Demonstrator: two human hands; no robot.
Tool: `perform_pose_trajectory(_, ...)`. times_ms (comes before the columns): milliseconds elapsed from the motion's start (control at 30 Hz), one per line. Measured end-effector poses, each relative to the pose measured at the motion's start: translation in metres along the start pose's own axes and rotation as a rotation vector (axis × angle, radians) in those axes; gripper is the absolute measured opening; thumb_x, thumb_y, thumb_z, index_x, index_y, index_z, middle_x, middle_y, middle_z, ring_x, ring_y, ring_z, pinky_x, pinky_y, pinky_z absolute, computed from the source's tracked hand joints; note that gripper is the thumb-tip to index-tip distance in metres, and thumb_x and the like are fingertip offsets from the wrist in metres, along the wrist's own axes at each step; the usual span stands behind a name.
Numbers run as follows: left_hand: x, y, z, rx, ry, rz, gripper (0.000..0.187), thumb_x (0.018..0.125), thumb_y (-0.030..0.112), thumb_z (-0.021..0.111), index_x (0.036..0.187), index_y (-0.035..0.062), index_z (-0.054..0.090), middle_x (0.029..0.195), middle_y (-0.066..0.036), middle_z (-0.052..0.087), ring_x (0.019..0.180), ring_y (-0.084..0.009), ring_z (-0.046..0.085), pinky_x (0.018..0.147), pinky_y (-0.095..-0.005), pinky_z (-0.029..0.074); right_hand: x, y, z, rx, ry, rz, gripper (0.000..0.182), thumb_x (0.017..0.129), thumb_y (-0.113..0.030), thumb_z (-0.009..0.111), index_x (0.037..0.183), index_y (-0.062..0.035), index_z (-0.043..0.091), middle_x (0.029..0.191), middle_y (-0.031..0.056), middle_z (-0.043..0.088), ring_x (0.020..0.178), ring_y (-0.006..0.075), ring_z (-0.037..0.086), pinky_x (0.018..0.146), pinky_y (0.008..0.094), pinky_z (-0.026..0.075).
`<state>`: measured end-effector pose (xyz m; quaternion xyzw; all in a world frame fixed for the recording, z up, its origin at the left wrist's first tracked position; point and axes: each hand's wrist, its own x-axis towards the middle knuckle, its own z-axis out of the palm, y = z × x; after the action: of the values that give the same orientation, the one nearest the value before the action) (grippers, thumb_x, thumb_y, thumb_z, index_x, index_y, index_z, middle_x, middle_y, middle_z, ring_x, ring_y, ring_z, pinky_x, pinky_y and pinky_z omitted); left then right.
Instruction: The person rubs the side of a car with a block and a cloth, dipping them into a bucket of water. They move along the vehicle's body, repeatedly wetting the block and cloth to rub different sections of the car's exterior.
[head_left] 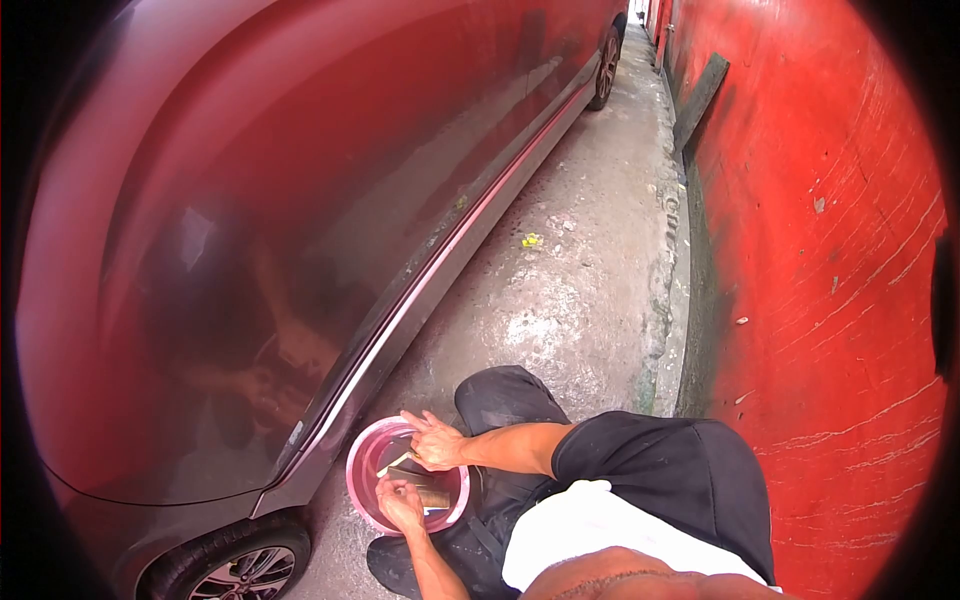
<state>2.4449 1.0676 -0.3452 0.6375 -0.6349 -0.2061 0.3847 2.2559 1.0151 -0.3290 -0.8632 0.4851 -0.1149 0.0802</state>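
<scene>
Closely, the 2 hands are held over a pink bucket point(355, 462), near each other but apart. The right hand point(437, 441) is reached in from the far side of the body, its forearm laid nearly level and bared below dark cloth point(660, 460); 2 of its fingers are spread toward the bucket's rim, and the others are bent down. The left hand point(402, 505) is brought up from below, its forearm slanted and its fingers curled inward. Between the hands a pale strip point(395, 465) is seen, its 2 ends set close to the fingers; whether it is gripped by both hands cannot be told.

The strip is placed over the bucket's mouth. Inside the bucket, greyish liquid and a brownish, shiny piece point(434, 497) are shown, the latter partly hidden by the left hand. The bucket is stood on the floor point(540, 290), just beside a car point(330, 200).
</scene>
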Motion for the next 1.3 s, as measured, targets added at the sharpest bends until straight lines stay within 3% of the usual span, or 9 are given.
perform_pose_trajectory(133, 0.0, -0.019, 0.009, -0.413, 0.043, -0.091, 0.016, 0.073, -0.007, 0.063, 0.089, -0.0018, 0.06, 0.091, -0.01, 0.058, 0.077, -0.0217, 0.057, 0.068, -0.0347, 0.048, 0.0, 0.0, 0.002, 0.005, 0.008, 0.007, 0.045, 0.098, -0.036, 0.049, 0.091, 0.0029, 0.071, 0.101, 0.0167, 0.068, 0.146, 0.04, 0.026, 0.11, 0.0633, 0.029)
perform_pose_trajectory(333, 0.0, 0.012, 0.0, 0.017, 0.045, 0.065, 0.004, 0.09, 0.003, 0.057, 0.09, 0.0029, 0.061, 0.082, -0.003, 0.052, 0.068, -0.011, 0.047, 0.058, -0.0241, 0.041, 0.0, -0.001, 0.001, 0.003, -0.014, 0.008, 0.045, 0.098, -0.037, 0.049, 0.092, 0.0027, 0.071, 0.103, 0.016, 0.068, 0.147, 0.0394, 0.024, 0.11, 0.063, 0.03)
perform_pose_trajectory(667, 0.005, -0.051, 0.024, -0.376, 0.037, 0.209, 0.025, 0.092, 0.004, 0.057, 0.116, -0.0019, 0.059, 0.08, -0.003, 0.057, 0.067, -0.0075, 0.047, 0.055, -0.0185, 0.032, -0.001, 0.0, 0.002, 0.001, 0.014, 0.001, 0.044, 0.096, -0.036, 0.051, 0.09, 0.0019, 0.072, 0.1, 0.0151, 0.068, 0.147, 0.0391, 0.025, 0.11, 0.0626, 0.03)
perform_pose_trajectory(733, 0.004, -0.04, 0.027, -1.056, 0.068, -0.492, 0.024, 0.09, 0.001, 0.056, 0.114, -0.0028, 0.059, 0.082, -0.005, 0.059, 0.067, -0.0081, 0.047, 0.055, -0.0178, 0.031, 0.0, 0.0, 0.003, 0.01, 0.02, 0.004, 0.044, 0.096, -0.036, 0.051, 0.09, 0.0018, 0.072, 0.099, 0.0149, 0.068, 0.147, 0.0392, 0.026, 0.11, 0.0625, 0.029)
perform_pose_trajectory(767, 0.003, -0.041, 0.024, -1.056, 0.069, -0.492, 0.024, 0.09, 0.001, 0.056, 0.114, -0.0028, 0.059, 0.082, -0.005, 0.059, 0.067, -0.0081, 0.047, 0.055, -0.0178, 0.031, 0.0, 0.0, 0.002, 0.01, 0.02, 0.004, 0.044, 0.096, -0.036, 0.051, 0.09, 0.0018, 0.072, 0.099, 0.0149, 0.068, 0.147, 0.0392, 0.026, 0.11, 0.0625, 0.029)
perform_pose_trajectory(833, 0.001, -0.043, 0.018, -0.287, -0.016, 0.089, 0.028, 0.087, -0.001, 0.056, 0.115, -0.0019, 0.057, 0.086, -0.006, 0.062, 0.069, -0.0088, 0.048, 0.056, -0.0198, 0.034, 0.0, -0.001, 0.001, 0.009, 0.015, 0.007, 0.044, 0.096, -0.036, 0.051, 0.09, 0.0017, 0.072, 0.099, 0.0152, 0.068, 0.147, 0.0393, 0.026, 0.11, 0.0624, 0.03)
perform_pose_trajectory(933, 0.001, -0.038, 0.017, -0.139, 0.04, 0.239, 0.018, 0.087, -0.002, 0.054, 0.103, -0.0005, 0.062, 0.094, -0.008, 0.063, 0.07, -0.0089, 0.048, 0.058, -0.0224, 0.037, 0.0, 0.0, 0.002, 0.016, 0.018, 0.004, 0.044, 0.096, -0.036, 0.051, 0.089, 0.0018, 0.072, 0.099, 0.0152, 0.068, 0.147, 0.0392, 0.025, 0.11, 0.0627, 0.03)
perform_pose_trajectory(1033, 0.0, -0.036, 0.018, -0.334, 0.026, -0.064, 0.007, 0.085, -0.004, 0.058, 0.087, 0.0002, 0.064, 0.104, -0.011, 0.064, 0.075, -0.0115, 0.053, 0.061, -0.0242, 0.042, 0.0, 0.0, 0.001, 0.03, 0.009, 0.006, 0.044, 0.096, -0.036, 0.051, 0.089, 0.0021, 0.071, 0.099, 0.0157, 0.068, 0.147, 0.0396, 0.025, 0.11, 0.0631, 0.03)
perform_pose_trajectory(1300, 0.0, 0.012, -0.001, -0.044, 0.018, 0.006, 0.012, 0.079, -0.001, 0.073, 0.079, -0.0032, 0.061, 0.105, -0.017, 0.066, 0.085, -0.0232, 0.062, 0.071, -0.0361, 0.05, 0.0, 0.001, 0.002, 0.01, 0.019, -0.004, 0.044, 0.097, -0.035, 0.051, 0.091, 0.0034, 0.071, 0.099, 0.0179, 0.068, 0.146, 0.0403, 0.026, 0.109, 0.0637, 0.031)
